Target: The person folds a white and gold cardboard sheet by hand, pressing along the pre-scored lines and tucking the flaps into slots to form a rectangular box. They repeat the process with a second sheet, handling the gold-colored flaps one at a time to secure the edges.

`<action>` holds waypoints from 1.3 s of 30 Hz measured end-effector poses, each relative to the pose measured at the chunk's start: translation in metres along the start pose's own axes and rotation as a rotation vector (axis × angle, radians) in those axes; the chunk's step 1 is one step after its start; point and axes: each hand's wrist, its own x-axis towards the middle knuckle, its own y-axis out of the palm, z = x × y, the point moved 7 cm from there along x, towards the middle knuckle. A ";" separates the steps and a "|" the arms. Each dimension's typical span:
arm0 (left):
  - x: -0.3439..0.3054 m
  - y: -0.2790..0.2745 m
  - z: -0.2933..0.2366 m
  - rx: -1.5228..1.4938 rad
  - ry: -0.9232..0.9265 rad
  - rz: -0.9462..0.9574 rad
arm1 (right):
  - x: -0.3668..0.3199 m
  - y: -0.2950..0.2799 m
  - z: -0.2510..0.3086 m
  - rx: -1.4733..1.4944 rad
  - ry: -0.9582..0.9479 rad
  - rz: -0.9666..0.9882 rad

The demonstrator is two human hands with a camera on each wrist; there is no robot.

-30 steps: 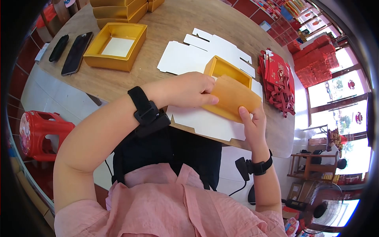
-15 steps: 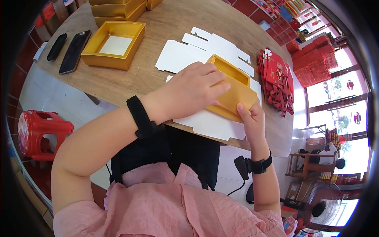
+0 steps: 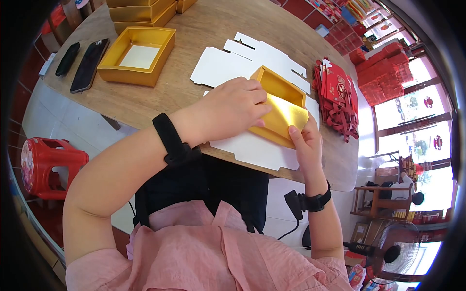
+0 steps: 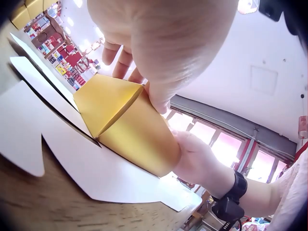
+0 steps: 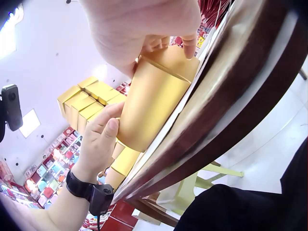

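A gold cardboard box [image 3: 287, 112] sits in front of me on flat white card pieces, its near wall a curved panel tilted outward and bright with glare. My left hand [image 3: 239, 109] holds the left end of this panel, thumb low on the near face and fingers over the top edge. At the other end my right hand [image 3: 308, 140] grips the panel's corner, thumb on the near face. In the left wrist view the box's end [image 4: 108, 101] and the curved panel [image 4: 144, 137] meet at a crease. The right wrist view shows the left hand [image 5: 98, 139] at the panel's far end.
White die-cut card [image 3: 218, 65] lies beyond the box. Red gift bags [image 3: 337, 97] are piled at the right. A finished gold box [image 3: 138, 58], a phone [image 3: 90, 65] and a dark case [image 3: 68, 59] lie left. More gold boxes [image 3: 143, 14] are stacked behind.
My left hand lifted its fingers over the box's left end and then settled back on the panel edge. The panel has tilted and catches bright light. My right hand keeps its hold.
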 end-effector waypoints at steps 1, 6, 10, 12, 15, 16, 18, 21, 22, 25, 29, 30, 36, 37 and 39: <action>0.000 0.001 0.000 0.003 0.008 0.008 | -0.001 0.000 0.000 0.119 0.071 -0.056; 0.002 0.003 0.000 0.019 0.016 0.061 | 0.000 -0.008 0.005 0.189 0.010 -0.212; 0.004 0.005 0.002 0.003 0.021 0.096 | 0.004 -0.008 0.018 -0.129 -0.105 -0.064; 0.006 0.003 0.001 -0.001 0.027 0.105 | 0.005 -0.007 0.024 -0.296 -0.200 -0.017; 0.007 0.011 0.001 0.007 0.025 0.274 | 0.006 -0.005 0.031 -0.427 -0.208 0.068; 0.008 0.013 0.002 0.012 0.006 0.324 | 0.006 -0.001 0.032 -0.512 -0.202 0.120; 0.008 0.017 0.003 0.017 -0.013 0.375 | 0.006 0.001 0.036 -0.596 -0.195 0.171; 0.007 0.021 0.003 0.009 -0.040 0.395 | 0.004 0.007 0.044 -0.711 -0.277 0.248; 0.008 0.018 0.003 0.002 -0.051 0.346 | 0.004 0.008 0.041 -0.726 -0.261 0.272; 0.009 0.015 0.000 -0.007 -0.044 0.289 | 0.003 0.008 0.032 -0.750 -0.240 0.302; 0.012 0.021 -0.001 0.005 -0.056 0.386 | 0.003 0.009 0.030 -0.748 -0.237 0.311; 0.012 0.021 -0.002 0.004 -0.055 0.387 | 0.002 0.009 0.032 -0.748 -0.235 0.310; 0.010 0.023 -0.003 0.052 -0.053 0.407 | -0.001 -0.003 0.038 -0.495 -0.284 0.166; 0.010 0.024 -0.003 0.065 -0.055 0.410 | -0.002 -0.003 0.040 -0.473 -0.320 0.131; 0.011 0.025 -0.003 0.076 -0.051 0.411 | -0.003 -0.005 0.043 -0.454 -0.354 0.092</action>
